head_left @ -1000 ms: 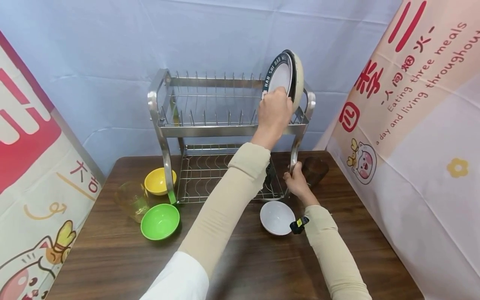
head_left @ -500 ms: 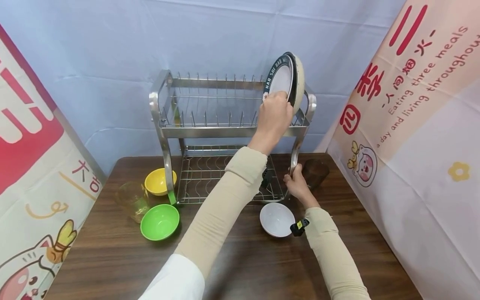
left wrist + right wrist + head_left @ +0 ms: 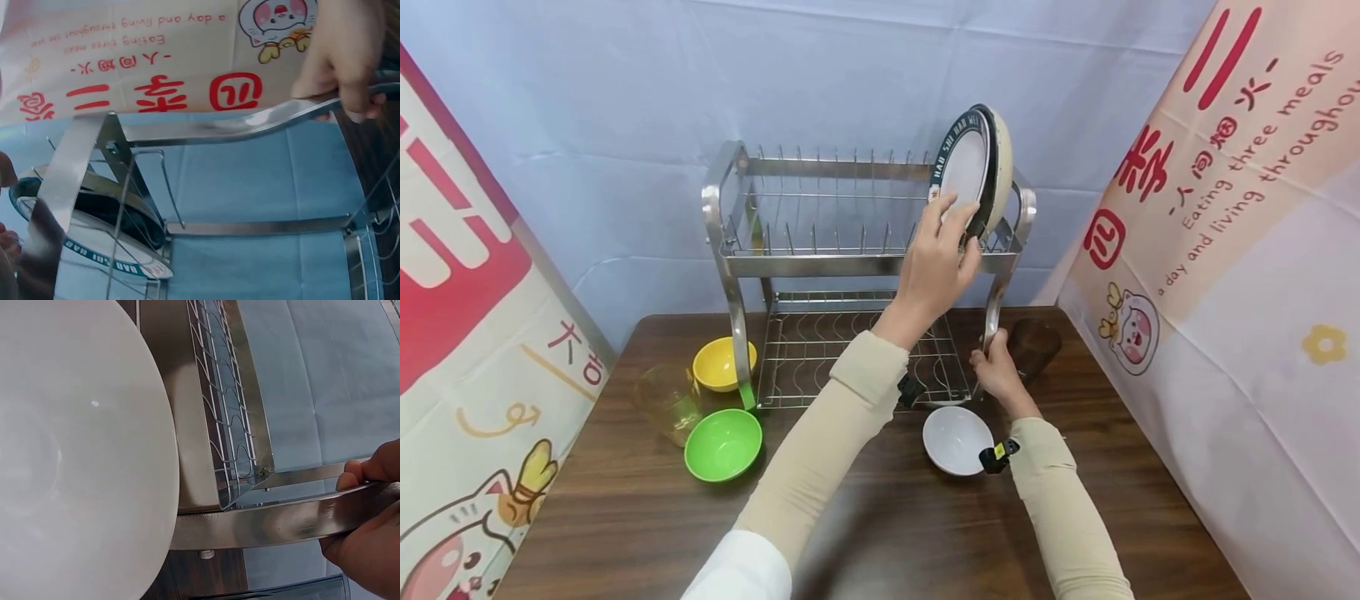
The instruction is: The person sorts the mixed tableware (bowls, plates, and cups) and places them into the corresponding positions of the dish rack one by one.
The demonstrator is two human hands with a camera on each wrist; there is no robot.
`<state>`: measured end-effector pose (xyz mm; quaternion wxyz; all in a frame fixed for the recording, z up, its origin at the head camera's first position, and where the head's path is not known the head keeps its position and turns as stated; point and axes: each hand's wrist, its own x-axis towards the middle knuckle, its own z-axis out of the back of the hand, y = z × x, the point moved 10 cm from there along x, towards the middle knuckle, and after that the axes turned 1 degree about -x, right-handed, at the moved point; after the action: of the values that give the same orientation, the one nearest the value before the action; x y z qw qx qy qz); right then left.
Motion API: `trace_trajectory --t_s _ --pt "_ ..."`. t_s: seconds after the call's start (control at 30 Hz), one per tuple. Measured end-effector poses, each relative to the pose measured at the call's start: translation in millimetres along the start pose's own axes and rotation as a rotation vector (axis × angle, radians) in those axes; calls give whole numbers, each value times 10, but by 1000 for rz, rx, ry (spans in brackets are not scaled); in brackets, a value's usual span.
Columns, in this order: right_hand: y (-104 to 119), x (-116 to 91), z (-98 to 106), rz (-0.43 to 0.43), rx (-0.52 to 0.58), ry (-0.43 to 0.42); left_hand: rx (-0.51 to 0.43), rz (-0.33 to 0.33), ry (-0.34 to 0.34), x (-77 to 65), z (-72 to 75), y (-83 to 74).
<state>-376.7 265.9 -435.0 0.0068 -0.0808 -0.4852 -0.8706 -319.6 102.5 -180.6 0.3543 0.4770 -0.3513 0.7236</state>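
Note:
Upright at the right end of the upper tier of a steel dish rack [image 3: 827,266] stands a white plate [image 3: 966,162] with a lettered dark green rim. A dark dish and a cream-coloured dish [image 3: 1002,158] lean right behind it. My left hand [image 3: 934,265] is just in front of these dishes, fingers loosely spread, fingertips overlapping the plate's lower part. Only bits of its fingers show at the edge of the left wrist view. My right hand [image 3: 1000,371] grips the rack's front right leg [image 3: 287,519], thumb and fingers wrapped round the metal.
A white bowl [image 3: 957,440] sits before the rack's right side, with a dark brown transparent cup [image 3: 1034,346] right of the leg. On the left are a yellow bowl [image 3: 718,365], a green bowl [image 3: 722,446] and a yellow transparent cup [image 3: 668,404]. Printed cloths hang at both sides.
My left hand has loosened its grip on the plate and drawn slightly down and back, fingers spreading. The plate stays upright in the rack. My right hand keeps holding the leg.

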Motion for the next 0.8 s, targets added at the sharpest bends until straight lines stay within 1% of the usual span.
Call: trace_trajectory --t_s 0.1,0.17,0.37,0.5,0.6,0.7,0.8 --pt "-6 -12 6 -12 -1 2 23 -91 -26 -106 53 -81" --pt "-8 -13 3 -13 -5 4 36 -132 -24 -167 69 -126" --pt "2 -5 8 1 -11 -14 42 -190 52 -310 72 -184" --pt "-5 -6 0 3 -14 -10 71 -247 79 -401 113 -252" --pt "-3 -6 -3 3 -3 -6 78 -268 113 -455 134 -284" --pt "10 -7 3 7 8 -5 92 -261 173 -495 136 -273" --pt "21 -3 6 17 5 -5 129 -254 233 -541 146 -240"
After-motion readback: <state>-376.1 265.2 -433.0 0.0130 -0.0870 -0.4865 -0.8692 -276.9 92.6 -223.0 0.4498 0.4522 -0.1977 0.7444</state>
